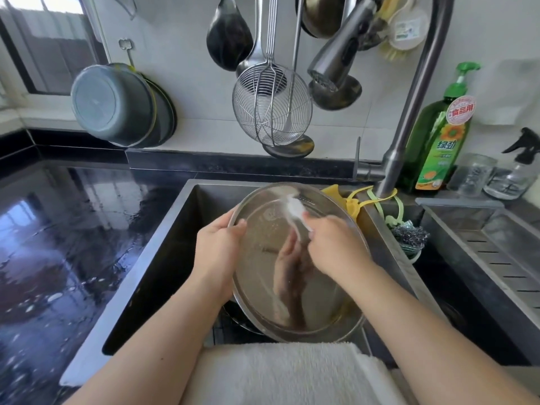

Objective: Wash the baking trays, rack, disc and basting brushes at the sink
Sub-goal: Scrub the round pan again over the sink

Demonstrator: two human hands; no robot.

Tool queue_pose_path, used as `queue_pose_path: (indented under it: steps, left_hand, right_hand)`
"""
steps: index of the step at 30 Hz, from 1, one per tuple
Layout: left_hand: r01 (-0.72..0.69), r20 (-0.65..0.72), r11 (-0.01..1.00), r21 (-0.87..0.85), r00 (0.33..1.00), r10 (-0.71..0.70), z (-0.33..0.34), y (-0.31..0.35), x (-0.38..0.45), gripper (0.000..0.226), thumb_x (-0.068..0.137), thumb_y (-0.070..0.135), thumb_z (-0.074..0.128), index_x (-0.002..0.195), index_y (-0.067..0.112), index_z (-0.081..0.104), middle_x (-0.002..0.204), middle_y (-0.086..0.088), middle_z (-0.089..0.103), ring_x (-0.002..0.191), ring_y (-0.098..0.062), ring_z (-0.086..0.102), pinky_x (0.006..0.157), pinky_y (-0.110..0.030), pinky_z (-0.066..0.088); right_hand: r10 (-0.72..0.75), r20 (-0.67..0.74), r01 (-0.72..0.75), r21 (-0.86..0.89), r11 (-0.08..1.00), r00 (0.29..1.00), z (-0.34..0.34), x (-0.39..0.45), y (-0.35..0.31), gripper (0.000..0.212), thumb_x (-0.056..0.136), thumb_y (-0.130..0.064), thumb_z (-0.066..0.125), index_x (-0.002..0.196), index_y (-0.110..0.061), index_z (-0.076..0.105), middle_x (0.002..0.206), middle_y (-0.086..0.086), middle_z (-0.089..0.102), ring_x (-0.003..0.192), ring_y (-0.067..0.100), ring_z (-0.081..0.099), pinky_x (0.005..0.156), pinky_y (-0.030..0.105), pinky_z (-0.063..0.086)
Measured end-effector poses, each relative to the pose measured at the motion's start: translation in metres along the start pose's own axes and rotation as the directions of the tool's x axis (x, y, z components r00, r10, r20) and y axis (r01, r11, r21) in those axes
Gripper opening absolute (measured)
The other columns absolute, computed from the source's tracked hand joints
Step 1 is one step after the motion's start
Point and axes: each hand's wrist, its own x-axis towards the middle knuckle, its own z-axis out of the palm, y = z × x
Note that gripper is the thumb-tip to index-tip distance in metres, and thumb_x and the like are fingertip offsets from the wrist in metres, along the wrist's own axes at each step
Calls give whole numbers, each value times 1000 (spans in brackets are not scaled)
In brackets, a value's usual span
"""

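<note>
A person scrubs a round metal tray [292,276] over a kitchen sink [163,252].

Grey basins [117,105] hang on the wall at left above a wet black counter [58,229]. The left hand [219,252] grips the tilted tray's rim; the right hand [336,244] pinches a blurred white cloth [295,211] against its shiny inside. At right stand a green detergent bottle [438,141] marked "食品用" and "绿劲", a glass jar [472,175] and a clear spray bottle [511,173].

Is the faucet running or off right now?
Off, it seems: no stream falls from the faucet head onto the round tray held below it.
</note>
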Motion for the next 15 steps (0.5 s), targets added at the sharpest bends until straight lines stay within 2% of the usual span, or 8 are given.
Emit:
queue_pose_path:
  steps: [2, 3, 6, 8, 9, 10, 12, 15]
  left_hand:
    - [-26, -27, 1000, -2, 999, 26, -1, 1, 3, 40, 104, 1, 49, 121, 25, 77, 104, -3, 80, 96, -22, 77, 76, -35, 63]
    - [-29, -37, 1000, -8, 999, 29, -2, 1, 4, 41, 104, 1, 49, 121, 25, 77, 104, -3, 80, 96, -23, 77, 78, -37, 63]
    - [-7, -22, 1000, -15, 1000, 6, -2, 0, 4, 39, 104, 1, 49, 119, 22, 78, 103, -7, 80, 98, -28, 77, 78, -38, 63]
    - [14, 1, 999, -29, 1000, -14, -2, -2, 2, 38, 104, 1, 48, 117, 19, 78, 103, -12, 79, 99, -32, 76, 81, -41, 62]
    - [15, 8, 999, -28, 1000, -15, -3, -3, 2, 37, 105, 1, 47, 118, 19, 78, 104, -12, 79, 99, -31, 76, 83, -42, 62]
    - [8, 5, 1000, -22, 1000, -8, -3, -3, 2, 37, 105, 2, 48, 118, 21, 77, 104, -10, 79, 99, -29, 77, 83, -41, 61]
    - [-21, -25, 1000, -13, 999, 20, -2, -2, 3, 38, 105, 4, 50, 120, 24, 77, 104, -5, 80, 97, -24, 77, 79, -37, 62]
    - [-52, -61, 999, -13, 997, 51, -3, 1, 7, 40, 104, 3, 50, 123, 26, 76, 104, 0, 80, 96, -19, 77, 72, -30, 63]
  right_hand:
    - [151, -35, -151, 11, 989, 988, -4, 3, 17, 56, 104, -22, 42, 156, -39, 32, 134, 8, 57, 113, 32, 60, 86, 41, 52]
    - [171, -36, -170, 22, 985, 985, -4, 3, 18, 56, 104, -22, 42, 156, -39, 32, 133, 7, 57, 112, 32, 60, 82, 40, 51]
    - [-22, 60, 12, 162, 987, 998, 5, -4, -7, 55, 104, -20, 49, 151, -46, 38, 125, 2, 55, 98, 20, 61, 73, 30, 55]
    - [-162, 90, 133, 267, 955, 983, 9, -11, -21, 52, 105, -22, 48, 147, -53, 39, 115, -3, 53, 92, 18, 61, 75, 33, 57]
    - [-170, 71, 146, 256, 956, 983, 7, -10, -22, 53, 106, -22, 48, 146, -54, 38, 111, -4, 52, 92, 18, 60, 77, 35, 57]
    - [-133, 36, 122, 208, 970, 990, 4, -5, -17, 54, 105, -21, 47, 147, -53, 38, 111, -3, 53, 94, 19, 60, 79, 36, 57]
    - [17, -33, -15, 72, 997, 999, -3, 2, 2, 54, 104, -19, 45, 152, -43, 40, 124, 5, 56, 107, 28, 60, 88, 42, 55]
    - [196, -6, -196, 17, 980, 981, -6, -1, 16, 50, 103, -21, 38, 151, -35, 37, 139, 7, 54, 109, 34, 57, 86, 42, 50]
